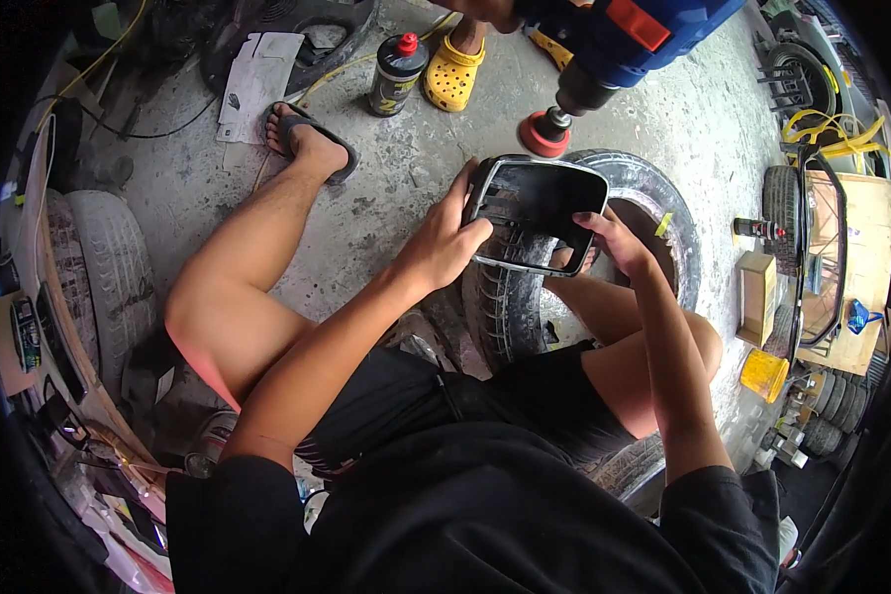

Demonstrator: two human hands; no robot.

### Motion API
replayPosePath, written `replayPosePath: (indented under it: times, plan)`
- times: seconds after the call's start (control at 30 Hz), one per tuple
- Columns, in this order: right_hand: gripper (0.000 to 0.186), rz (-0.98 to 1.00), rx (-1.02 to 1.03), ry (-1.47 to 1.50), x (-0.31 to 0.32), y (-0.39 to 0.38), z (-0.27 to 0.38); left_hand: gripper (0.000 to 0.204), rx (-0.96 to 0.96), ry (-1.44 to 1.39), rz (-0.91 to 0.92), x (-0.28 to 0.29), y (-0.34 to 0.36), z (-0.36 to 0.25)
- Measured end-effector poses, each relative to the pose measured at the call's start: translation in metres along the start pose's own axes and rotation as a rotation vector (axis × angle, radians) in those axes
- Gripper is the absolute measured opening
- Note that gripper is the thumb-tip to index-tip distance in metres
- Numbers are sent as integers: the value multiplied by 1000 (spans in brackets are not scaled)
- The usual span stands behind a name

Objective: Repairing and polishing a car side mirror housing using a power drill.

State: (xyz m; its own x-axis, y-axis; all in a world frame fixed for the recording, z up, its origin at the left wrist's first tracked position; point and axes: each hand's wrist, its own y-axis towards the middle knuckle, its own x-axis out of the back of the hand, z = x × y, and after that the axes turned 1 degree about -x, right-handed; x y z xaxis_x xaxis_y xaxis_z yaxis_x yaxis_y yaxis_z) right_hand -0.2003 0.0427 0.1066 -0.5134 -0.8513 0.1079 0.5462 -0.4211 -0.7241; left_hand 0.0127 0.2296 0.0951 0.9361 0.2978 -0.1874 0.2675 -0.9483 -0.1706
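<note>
Between my two hands is a black, rounded-rectangular car mirror housing (537, 188) with a shiny rim, held over an upright-leaning tire (505, 312). My left hand (447, 236) grips its left side, thumb on the front rim. My right hand (614, 238) closes on its right side, with a dark-smudged thumb over the rim. Just above the housing hangs the red pad (544, 135) of a blue power drill (636, 49), apart from it. Another person's hand (487, 10) is at the drill, partly cut off by the top edge.
A dark bottle with a red cap (398, 77) stands beside the other person's yellow clog (454, 75). A cardboard sheet (259, 87) lies near my left foot. Tires (115, 267) stand at far left. At right are a wooden box (757, 297) and a yellow container (764, 375).
</note>
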Motion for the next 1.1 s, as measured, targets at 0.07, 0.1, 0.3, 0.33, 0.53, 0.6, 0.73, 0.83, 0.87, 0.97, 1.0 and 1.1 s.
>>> replayPosePath:
  times: [0.07, 0.1, 0.3, 0.33, 0.53, 0.6, 0.73, 0.83, 0.87, 0.97, 1.0, 1.1]
  plan:
    - [72, 18, 90, -7, -3, 1, 0, 66, -25, 20, -6, 1, -2, 1]
    - [72, 18, 91, -7, -2, 1, 1, 66, -26, 21, -6, 1, -2, 1]
    - [74, 13, -39, -39, 5, 3, -7, 68, -16, 25, 3, 0, -1, -1]
    - [74, 5, 25, -34, 3, 4, -10, 68, -18, 24, 7, 0, -2, -1]
    - [74, 0, -18, -71, 4, 2, -6, 67, -21, 21, 3, 1, -5, 0]
    - [74, 8, -31, -79, 3, 3, -7, 67, -20, 16, 3, 1, -4, 1]
    - [73, -29, 8, -60, 6, 6, -13, 68, -5, 29, 1, 1, -2, 2]
    - [73, -25, -18, -66, 5, 4, -10, 68, -38, 72, -18, 2, 0, 6]
    - [73, -33, -15, -56, 4, 3, -9, 69, -52, 98, -22, 1, 1, 7]
    - [73, -45, 6, -46, 5, 4, -11, 68, -38, 76, -12, 0, 1, 6]
    - [73, -47, 5, -47, 6, 2, -11, 68, -39, 74, -11, 0, 2, 7]
    - [73, 16, -34, -36, -3, 11, -9, 68, -27, 117, -45, 7, -2, 11]
